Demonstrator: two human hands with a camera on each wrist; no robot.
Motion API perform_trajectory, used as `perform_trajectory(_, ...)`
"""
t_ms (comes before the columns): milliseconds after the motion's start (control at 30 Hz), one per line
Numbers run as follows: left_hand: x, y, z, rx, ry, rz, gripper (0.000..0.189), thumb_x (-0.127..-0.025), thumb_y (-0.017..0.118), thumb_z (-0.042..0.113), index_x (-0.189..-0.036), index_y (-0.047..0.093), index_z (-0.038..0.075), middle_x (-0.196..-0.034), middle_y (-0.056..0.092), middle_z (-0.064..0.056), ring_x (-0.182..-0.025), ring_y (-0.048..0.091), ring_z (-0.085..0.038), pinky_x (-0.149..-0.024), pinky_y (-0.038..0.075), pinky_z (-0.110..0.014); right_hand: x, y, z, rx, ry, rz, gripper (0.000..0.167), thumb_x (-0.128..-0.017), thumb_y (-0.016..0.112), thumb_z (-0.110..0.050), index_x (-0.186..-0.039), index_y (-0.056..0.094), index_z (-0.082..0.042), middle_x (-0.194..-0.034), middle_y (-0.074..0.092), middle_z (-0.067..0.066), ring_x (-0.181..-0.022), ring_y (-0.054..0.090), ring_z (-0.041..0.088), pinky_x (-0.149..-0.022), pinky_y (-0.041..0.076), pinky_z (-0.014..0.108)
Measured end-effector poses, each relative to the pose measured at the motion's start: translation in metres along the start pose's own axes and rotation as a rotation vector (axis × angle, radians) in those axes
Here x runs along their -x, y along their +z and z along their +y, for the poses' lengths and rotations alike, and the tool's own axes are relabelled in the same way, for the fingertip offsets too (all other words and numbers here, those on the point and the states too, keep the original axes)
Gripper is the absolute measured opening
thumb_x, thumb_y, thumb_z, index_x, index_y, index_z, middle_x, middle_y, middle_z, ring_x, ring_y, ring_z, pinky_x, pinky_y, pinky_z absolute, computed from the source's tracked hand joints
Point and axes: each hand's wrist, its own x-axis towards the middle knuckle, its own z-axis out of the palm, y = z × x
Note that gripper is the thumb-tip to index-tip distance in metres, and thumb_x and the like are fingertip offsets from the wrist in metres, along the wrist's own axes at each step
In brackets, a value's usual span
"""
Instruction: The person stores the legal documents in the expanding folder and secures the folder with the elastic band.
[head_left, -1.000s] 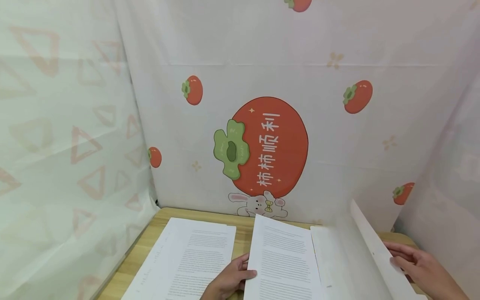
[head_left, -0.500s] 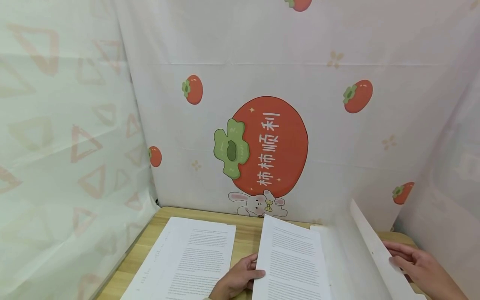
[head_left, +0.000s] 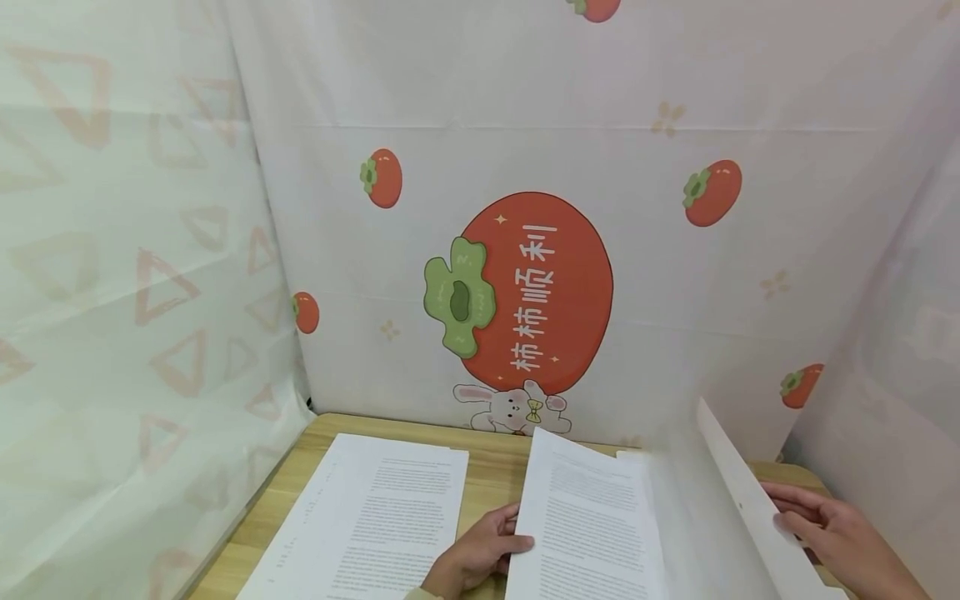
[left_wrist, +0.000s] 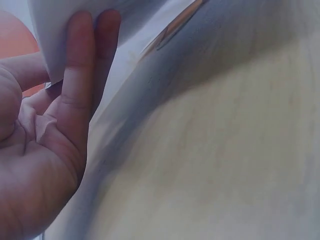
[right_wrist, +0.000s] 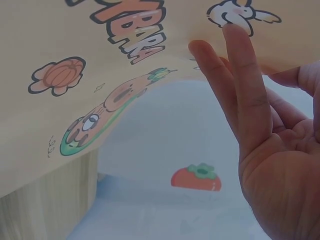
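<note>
Pinching printed sheets (head_left: 585,533) between a paper stack (head_left: 375,517) and the raised, cartoon-backed cover (head_left: 752,500) pinched by the right grip (head_left: 828,529), the left grip (head_left: 480,550) hangs over a wooden surface (head_left: 489,475) before persimmon-print cloth (head_left: 645,333)

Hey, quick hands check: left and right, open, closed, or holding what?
Left hand: holding the printed paper by its left edge.
Right hand: holding the cartoon-printed cover at its edge.
</note>
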Motion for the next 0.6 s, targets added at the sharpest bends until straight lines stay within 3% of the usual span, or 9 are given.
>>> perform_trajectory(200,0.0007,-0.005,0.0011,-0.007,0.009,-0.001,0.054,-0.098,0.062,-0.002,-0.15,0.045,-0.002,-0.12,0.069,-0.02,-0.094,0.073,-0.024,-0.071,0.061,-0.036,0.001,-0.0006,-0.0004,0.041,0.008,0.013,0.067,-0.109,0.053,-0.035,-0.15,0.037,0.014,-0.137,0.059,0.026,-0.089,0.064,0.012,-0.071,0.058,0.034)
perform_trajectory(600,-0.0081,-0.0017,0.0037,-0.014,0.006,-0.031,0.05,-0.1,0.062,0.001,-0.148,0.048,-0.001,-0.121,0.069,-0.02,-0.096,0.072,-0.024,-0.074,0.061,-0.035,0.0008,0.0038,0.001,0.0,0.009,0.018,0.064,-0.108,0.056,-0.032,-0.149,0.038,0.015,-0.135,0.06,0.026,-0.09,0.068,0.014,-0.072,0.06,0.036)
